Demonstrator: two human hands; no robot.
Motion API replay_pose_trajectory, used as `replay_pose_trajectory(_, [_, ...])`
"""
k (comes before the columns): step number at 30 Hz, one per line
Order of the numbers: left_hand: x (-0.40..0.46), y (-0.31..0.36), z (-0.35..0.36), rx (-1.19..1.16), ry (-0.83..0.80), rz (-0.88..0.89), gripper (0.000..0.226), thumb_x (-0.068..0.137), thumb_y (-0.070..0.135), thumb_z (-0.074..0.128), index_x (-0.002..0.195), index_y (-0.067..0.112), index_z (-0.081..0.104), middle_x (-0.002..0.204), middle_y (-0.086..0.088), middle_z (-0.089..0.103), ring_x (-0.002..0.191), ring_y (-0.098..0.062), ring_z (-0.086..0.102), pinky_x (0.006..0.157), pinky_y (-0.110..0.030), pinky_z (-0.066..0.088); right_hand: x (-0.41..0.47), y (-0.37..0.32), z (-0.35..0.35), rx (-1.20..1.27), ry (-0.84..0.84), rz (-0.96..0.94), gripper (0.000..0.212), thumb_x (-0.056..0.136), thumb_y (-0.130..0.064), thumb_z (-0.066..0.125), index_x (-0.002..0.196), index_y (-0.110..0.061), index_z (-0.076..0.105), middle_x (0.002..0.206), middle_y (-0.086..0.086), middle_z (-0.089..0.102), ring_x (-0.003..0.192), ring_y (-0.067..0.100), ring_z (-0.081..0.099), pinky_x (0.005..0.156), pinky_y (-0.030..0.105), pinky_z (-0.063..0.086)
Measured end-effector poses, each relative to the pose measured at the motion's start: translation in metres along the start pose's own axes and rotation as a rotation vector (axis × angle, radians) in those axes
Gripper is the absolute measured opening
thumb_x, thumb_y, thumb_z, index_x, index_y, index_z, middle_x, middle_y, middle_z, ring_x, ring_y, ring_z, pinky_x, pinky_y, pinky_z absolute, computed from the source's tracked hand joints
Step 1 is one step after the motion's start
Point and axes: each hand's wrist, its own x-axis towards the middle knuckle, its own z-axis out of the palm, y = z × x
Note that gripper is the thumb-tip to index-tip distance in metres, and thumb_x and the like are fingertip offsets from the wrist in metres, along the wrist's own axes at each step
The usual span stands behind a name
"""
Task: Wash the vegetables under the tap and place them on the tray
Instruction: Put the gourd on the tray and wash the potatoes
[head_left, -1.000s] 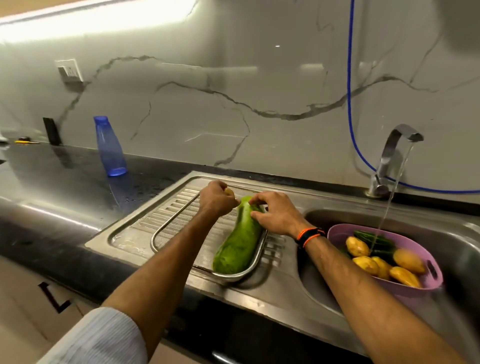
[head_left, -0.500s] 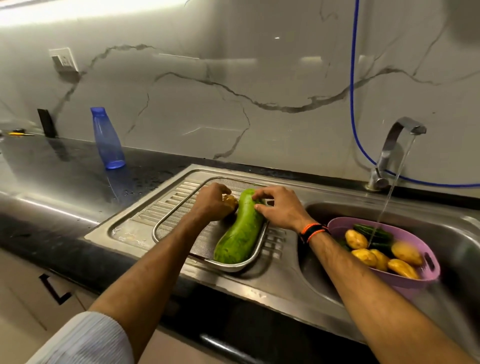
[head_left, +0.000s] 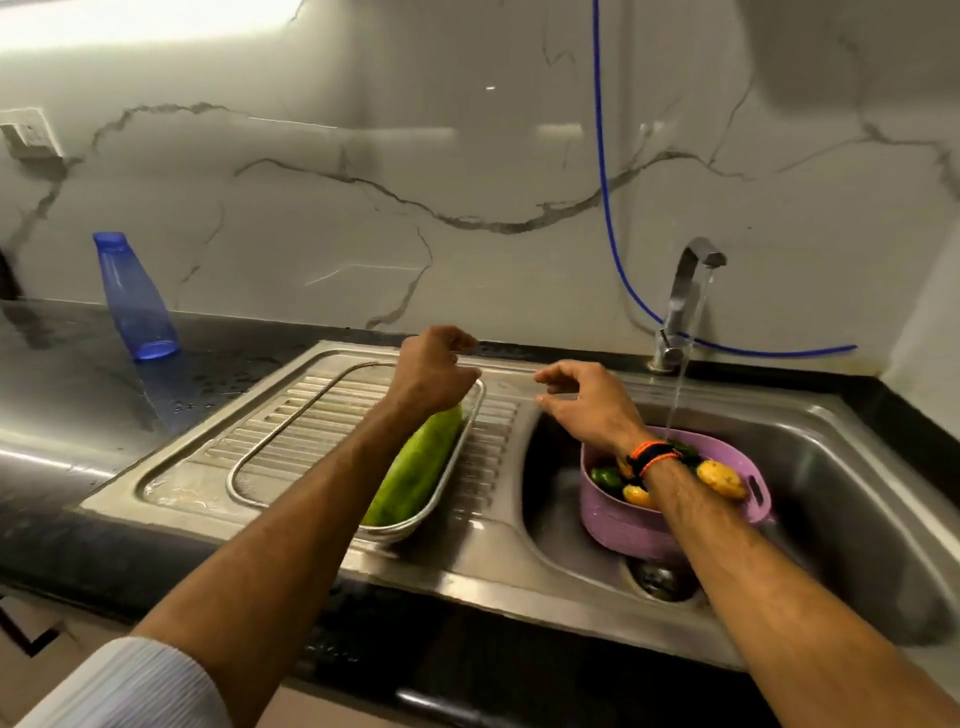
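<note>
A long green gourd (head_left: 415, 470) lies in the oval steel tray (head_left: 270, 436) on the sink's ribbed drainboard, along the tray's right side. My left hand (head_left: 434, 371) hovers over the gourd's far end, fingers loosely curled, holding nothing. My right hand (head_left: 587, 402) hangs above the sink's left edge with relaxed fingers, also holding nothing. A purple basket (head_left: 623, 519) sits in the sink basin with yellow potatoes (head_left: 719, 478) and green vegetables (head_left: 605, 475); my right wrist hides part of them. Water runs from the tap (head_left: 688, 280) into the basket.
A blue plastic bottle (head_left: 135, 299) stands on the dark counter at the left, by the marble wall. A blue hose (head_left: 608, 218) hangs down the wall behind the tap. The sink drain (head_left: 660, 579) shows in front of the basket.
Both hands have let go of the gourd and lifted off it. My right hand has moved right, toward the sink. The gourd stays in the tray.
</note>
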Motion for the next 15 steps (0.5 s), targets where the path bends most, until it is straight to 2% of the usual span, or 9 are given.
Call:
replay_pose_trajectory(2, [-0.001,0.017,0.022,0.008,-0.046,0.034,0.038,0.082,0.015,0.077,0.119,0.015,0.070,0.118,-0.001,0.071,0.104,-0.016,0.067,0.096,-0.027,0.052,-0.005,0.016,-0.019,-0.002,0.018,0.029,0.024,0.083,-0.015,0.074,0.106,-0.020,0.071,0.100,-0.005,0.071,0.091,0.004,0.064,0.079,0.012,0.047])
replay_pose_trajectory(5, [-0.004,0.032,0.064,0.040,-0.148,0.047,0.038,0.082,0.018,0.078,0.118,0.016,0.070,0.118,-0.001,0.070,0.103,-0.016,0.067,0.094,-0.027,0.052,-0.015,0.043,-0.045,-0.007,0.026,0.082,0.023,0.084,-0.011,0.073,0.107,-0.015,0.070,0.101,-0.003,0.071,0.093,0.006,0.065,0.083,0.016,0.050])
replay_pose_trajectory(7, [-0.009,0.038,0.095,0.046,-0.228,0.031,0.038,0.081,0.020,0.079,0.118,0.015,0.069,0.116,0.000,0.070,0.104,-0.017,0.067,0.094,-0.028,0.052,-0.022,0.063,-0.060,-0.034,0.026,0.127,0.025,0.085,-0.010,0.073,0.109,-0.014,0.070,0.101,-0.003,0.070,0.095,0.008,0.066,0.079,0.013,0.049])
replay_pose_trajectory(11, [-0.017,0.041,0.148,0.085,-0.347,0.017,0.039,0.078,0.023,0.081,0.115,0.018,0.071,0.111,0.000,0.072,0.100,-0.018,0.068,0.087,-0.025,0.051,-0.036,0.101,-0.080,-0.082,0.026,0.234,0.024,0.084,-0.012,0.074,0.107,-0.016,0.071,0.101,-0.002,0.071,0.093,0.010,0.066,0.085,0.022,0.052])
replay_pose_trajectory(15, [-0.021,0.041,0.192,0.095,-0.416,-0.035,0.043,0.078,0.021,0.081,0.119,0.019,0.068,0.114,-0.002,0.070,0.103,-0.018,0.066,0.090,-0.028,0.053,-0.045,0.138,-0.085,-0.134,0.013,0.297,0.023,0.083,-0.013,0.075,0.105,-0.017,0.072,0.102,-0.001,0.073,0.091,0.008,0.067,0.084,0.018,0.051])
